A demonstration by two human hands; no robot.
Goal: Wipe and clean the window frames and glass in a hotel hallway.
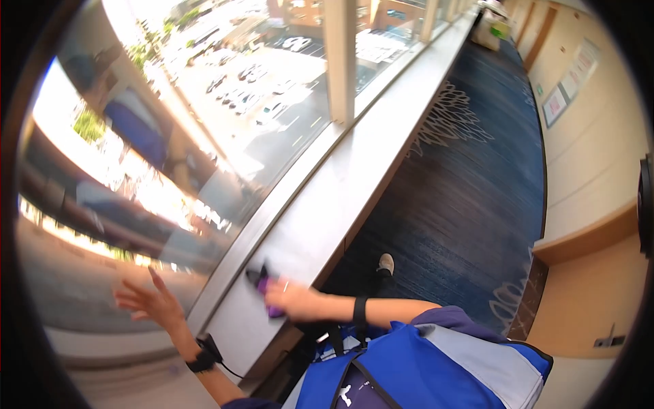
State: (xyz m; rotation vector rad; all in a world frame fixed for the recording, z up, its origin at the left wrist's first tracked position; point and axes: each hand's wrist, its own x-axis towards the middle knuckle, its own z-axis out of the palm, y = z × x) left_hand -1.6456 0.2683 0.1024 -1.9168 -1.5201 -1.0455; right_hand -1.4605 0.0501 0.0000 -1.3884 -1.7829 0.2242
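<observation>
My right hand presses a purple cloth onto the white window sill; a ring shows on one finger. The cloth has a dark part at its far end, and both are blurred by motion. My left hand is raised with its fingers spread, holding nothing, in front of the window pane. Whether it touches the glass I cannot tell. A black band with a cord circles the left wrist, and another black strap is on the right forearm.
A pale window post rises from the frame. Patterned blue carpet runs along the corridor beside the sill. A loaded cart or bag stands at the far end. To the right are a wooden door with a handle and framed notices.
</observation>
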